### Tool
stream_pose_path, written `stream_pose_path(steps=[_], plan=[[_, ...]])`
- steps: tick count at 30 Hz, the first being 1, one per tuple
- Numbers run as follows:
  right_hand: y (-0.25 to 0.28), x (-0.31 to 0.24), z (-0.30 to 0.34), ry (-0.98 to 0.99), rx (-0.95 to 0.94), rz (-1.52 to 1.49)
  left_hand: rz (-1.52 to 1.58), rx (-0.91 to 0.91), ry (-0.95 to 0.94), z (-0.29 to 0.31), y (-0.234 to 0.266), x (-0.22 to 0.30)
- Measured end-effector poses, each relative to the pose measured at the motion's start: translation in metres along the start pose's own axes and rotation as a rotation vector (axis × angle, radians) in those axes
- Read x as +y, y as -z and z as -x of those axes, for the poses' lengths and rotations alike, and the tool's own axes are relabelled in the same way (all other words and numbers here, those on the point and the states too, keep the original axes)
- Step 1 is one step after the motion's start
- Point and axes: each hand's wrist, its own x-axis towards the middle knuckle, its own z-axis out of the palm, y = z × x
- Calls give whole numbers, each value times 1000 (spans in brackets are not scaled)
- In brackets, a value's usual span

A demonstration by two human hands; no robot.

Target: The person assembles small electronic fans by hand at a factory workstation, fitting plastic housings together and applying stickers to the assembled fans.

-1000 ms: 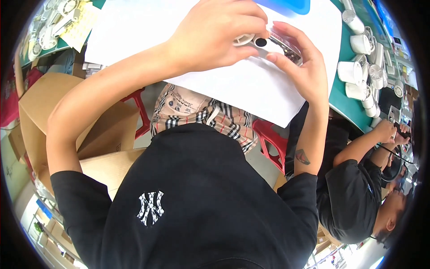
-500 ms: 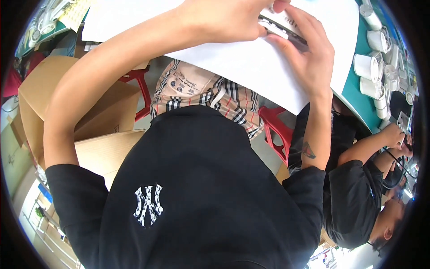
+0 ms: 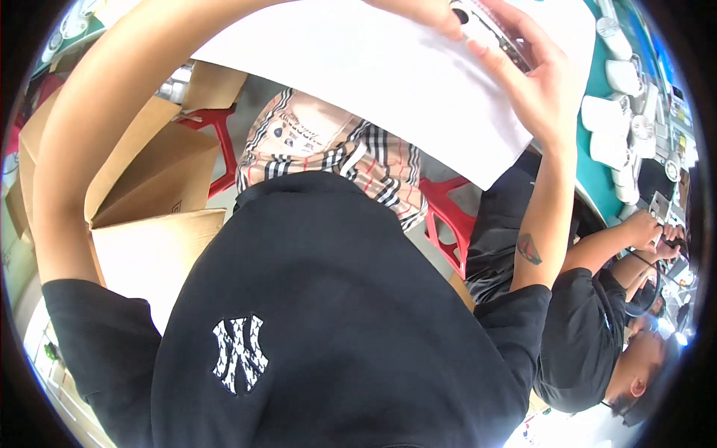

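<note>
My right hand (image 3: 541,86) is closed round a white device (image 3: 478,24), above the white sheet. The device has a long pale edge, a dark round spot near its left end and dark parts along its side. The thumb lies along the near side and the fingers wrap the far side. My left hand (image 3: 426,16) comes in at the top edge, its fingertips right beside the device's left end. Most of its fingers are cut off or blurred, so I cannot tell whether it grips anything. The device's far end is partly hidden by my right fingers.
A white sheet (image 3: 358,63) covers the table before me. Several white cylindrical housings (image 3: 605,116) stand on the green tabletop (image 3: 590,175) at right. An open cardboard box (image 3: 157,179) sits at left. A co-worker in black (image 3: 579,336) works close on my right.
Both hands have shifted, the left upward and partly out of view, the right slightly right. The device has turned, showing more of its edge. My left elbow has swung outward.
</note>
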Motion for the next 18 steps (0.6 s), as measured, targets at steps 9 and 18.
stream_pose_path(steps=[9,18], plan=[[-13,32,0,407,99,334,-109,-39,18,3,-11,6],[0,31,3,484,120,301,-12,-239,0,-8,7,4]])
